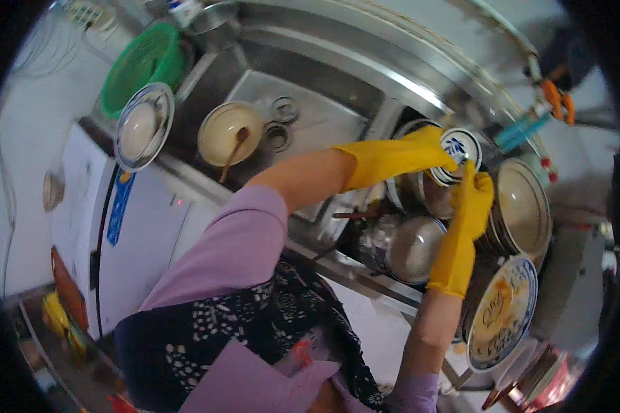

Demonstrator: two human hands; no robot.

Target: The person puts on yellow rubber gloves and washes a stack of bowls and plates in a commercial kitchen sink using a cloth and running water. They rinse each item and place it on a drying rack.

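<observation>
Both of my hands wear yellow rubber gloves and meet over the right-hand sink basin. My left hand (428,146) grips the left rim of a small white dish with blue rims and a blue leaf motif (469,140). At its near edge my right hand (474,190) holds the same dish, thumb up against it. Fingers behind the dish are hidden. Below the hands, metal pots and bowls fill the basin, among them a round bowl (416,250). To the right of my right hand stands a stack of large cream bowls (523,206).
The left basin (330,111) holds a cream bowl (212,135) with a wooden spoon (231,161). A green colander (143,67) and a blue-rimmed bowl (138,126) sit at left. A food-stained plate (504,310) lies near right; orange-handled scissors (558,100) are at far right.
</observation>
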